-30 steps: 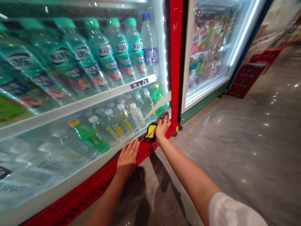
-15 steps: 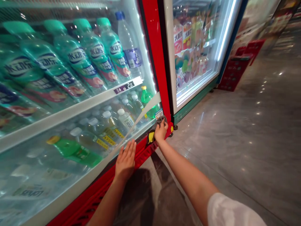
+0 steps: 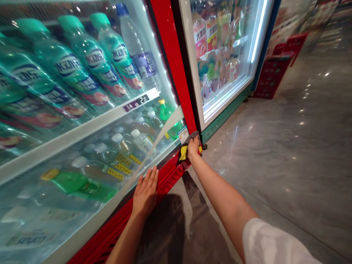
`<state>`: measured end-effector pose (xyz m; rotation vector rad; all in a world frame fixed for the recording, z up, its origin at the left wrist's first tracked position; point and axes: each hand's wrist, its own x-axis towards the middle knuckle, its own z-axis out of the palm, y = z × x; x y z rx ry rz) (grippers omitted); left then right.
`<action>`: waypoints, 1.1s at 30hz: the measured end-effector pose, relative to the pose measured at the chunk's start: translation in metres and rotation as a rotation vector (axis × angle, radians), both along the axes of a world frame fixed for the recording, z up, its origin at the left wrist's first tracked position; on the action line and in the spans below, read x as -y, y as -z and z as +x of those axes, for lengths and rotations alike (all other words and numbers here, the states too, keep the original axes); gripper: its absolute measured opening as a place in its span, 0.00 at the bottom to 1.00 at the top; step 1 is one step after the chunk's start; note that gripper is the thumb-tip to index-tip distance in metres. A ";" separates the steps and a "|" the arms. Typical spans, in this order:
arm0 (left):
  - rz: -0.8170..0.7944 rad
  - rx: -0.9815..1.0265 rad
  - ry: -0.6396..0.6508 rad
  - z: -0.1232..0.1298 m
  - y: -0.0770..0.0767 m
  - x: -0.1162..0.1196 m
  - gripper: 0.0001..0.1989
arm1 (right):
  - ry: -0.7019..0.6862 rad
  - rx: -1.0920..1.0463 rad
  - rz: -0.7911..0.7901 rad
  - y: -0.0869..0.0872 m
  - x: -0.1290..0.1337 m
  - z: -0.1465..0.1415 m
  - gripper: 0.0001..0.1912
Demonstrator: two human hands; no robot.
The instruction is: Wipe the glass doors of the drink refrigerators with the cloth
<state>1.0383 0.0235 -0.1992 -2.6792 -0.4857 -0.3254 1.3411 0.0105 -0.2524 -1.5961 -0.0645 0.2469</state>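
My left hand (image 3: 145, 189) lies flat with its fingers stretched out on the lower edge of the cooler's glass door, over the red frame (image 3: 167, 165). My right hand (image 3: 193, 146) presses a bunched grey cloth (image 3: 194, 136) against the frame's bottom right corner, its fingers closed on it. A yellow and black patch (image 3: 183, 152) shows just left of that hand; whether it belongs to the cloth I cannot tell. Close above, a small white label (image 3: 183, 135) sticks to the glass. A pale strip (image 3: 165, 130) slants across the lower door.
Behind the glass stand teal-capped drink bottles (image 3: 96, 62); a green bottle (image 3: 82, 185) lies tilted below. A second glass-door cooler (image 3: 220, 66) with a green base adjoins on the right. Farther off, red boxes (image 3: 272, 77) stand on the shiny grey floor (image 3: 275, 154).
My right hand has moved slightly right and up along the frame with the cloth, closer to the corner. My left hand stays flat at the door's lower edge. The view has shifted slightly.
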 end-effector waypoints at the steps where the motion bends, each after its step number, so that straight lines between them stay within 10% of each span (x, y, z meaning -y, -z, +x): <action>1: 0.003 -0.005 -0.002 0.000 0.001 0.000 0.42 | -0.003 0.014 0.009 -0.004 0.000 0.007 0.34; 10: 0.011 0.023 -0.021 0.001 0.008 0.000 0.42 | -0.106 0.108 0.133 0.003 0.010 -0.018 0.37; 20: -0.037 0.035 -0.042 0.002 0.013 0.000 0.42 | -0.203 0.464 0.176 -0.037 0.007 -0.029 0.36; 26: -0.031 0.008 -0.057 0.002 0.010 0.003 0.41 | -0.087 0.182 0.132 -0.052 0.003 -0.020 0.36; 30: -0.033 -0.004 -0.089 0.003 0.008 0.005 0.39 | -0.148 0.535 0.140 -0.075 -0.001 -0.019 0.37; 33: -0.008 -0.029 -0.100 0.003 0.005 0.006 0.38 | -0.244 0.703 0.094 -0.057 0.009 -0.033 0.37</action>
